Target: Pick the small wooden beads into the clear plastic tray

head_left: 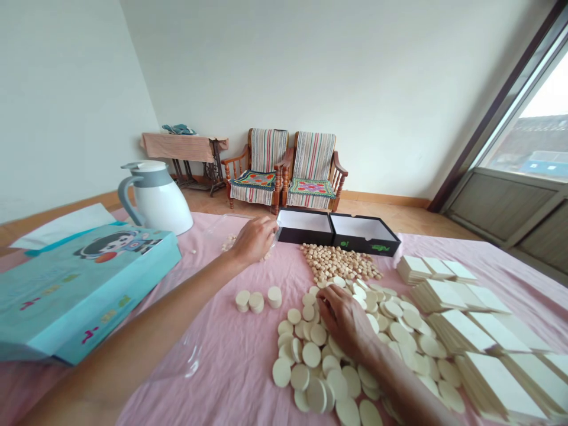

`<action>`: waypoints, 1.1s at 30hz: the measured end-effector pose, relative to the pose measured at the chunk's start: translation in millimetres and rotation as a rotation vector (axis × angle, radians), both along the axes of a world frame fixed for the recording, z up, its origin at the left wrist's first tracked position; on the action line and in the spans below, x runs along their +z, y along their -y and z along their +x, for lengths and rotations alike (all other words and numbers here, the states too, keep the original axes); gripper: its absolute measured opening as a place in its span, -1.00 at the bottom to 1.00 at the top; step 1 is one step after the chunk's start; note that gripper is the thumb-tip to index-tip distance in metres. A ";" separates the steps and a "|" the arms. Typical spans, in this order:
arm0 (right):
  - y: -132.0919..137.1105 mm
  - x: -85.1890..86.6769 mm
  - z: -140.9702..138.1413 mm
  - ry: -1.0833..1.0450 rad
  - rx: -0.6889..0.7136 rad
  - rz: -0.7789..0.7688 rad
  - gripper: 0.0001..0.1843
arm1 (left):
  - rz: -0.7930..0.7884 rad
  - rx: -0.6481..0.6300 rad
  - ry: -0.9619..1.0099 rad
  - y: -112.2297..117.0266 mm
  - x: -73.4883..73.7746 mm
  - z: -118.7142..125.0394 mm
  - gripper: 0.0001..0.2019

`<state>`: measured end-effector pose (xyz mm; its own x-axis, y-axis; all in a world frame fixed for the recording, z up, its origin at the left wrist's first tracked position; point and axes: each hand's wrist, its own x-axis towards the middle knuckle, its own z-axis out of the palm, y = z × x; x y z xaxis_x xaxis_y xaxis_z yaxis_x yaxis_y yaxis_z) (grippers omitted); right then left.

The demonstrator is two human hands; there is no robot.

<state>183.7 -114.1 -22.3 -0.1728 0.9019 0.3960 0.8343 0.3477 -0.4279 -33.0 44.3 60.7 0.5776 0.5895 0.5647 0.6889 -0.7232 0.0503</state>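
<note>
My left hand [258,238] is closed at the right rim of a clear plastic tray [217,223], with a few small wooden pieces [228,242] inside it. My right hand [344,316] rests over a spread heap of round pale wooden discs [312,354]. Its fingers curl down among the discs, and what they grip is hidden. Left of that hand stand three short stacks of discs [256,302]. Beyond it lies a pile of small, rounded wooden beads [339,262].
Two joined black boxes [364,242] with white insides stand behind the beads. Stacked rectangular wooden plates [461,328] line the right side. On the left are a light-blue carton [89,284] and a white jug [162,201]. A pink cloth [213,378] covers the table.
</note>
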 end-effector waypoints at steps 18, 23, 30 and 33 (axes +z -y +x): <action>-7.6 14.1 7.1 -1.043 -0.005 -0.128 -0.62 | -0.092 -0.734 -0.212 153.9 -53.2 68.2 -0.79; -7.2 21.2 13.4 -1.051 -0.024 -0.155 -0.65 | -0.126 -0.725 -0.193 155.7 -57.6 70.2 -0.75; -25.1 24.3 24.0 -0.580 -0.063 -0.163 -0.82 | -0.283 -0.584 0.135 165.7 -63.8 10.0 -0.75; -47.7 19.7 27.0 -0.264 -0.099 -0.115 -0.89 | -0.327 -0.474 0.231 162.4 -75.7 -14.8 -0.71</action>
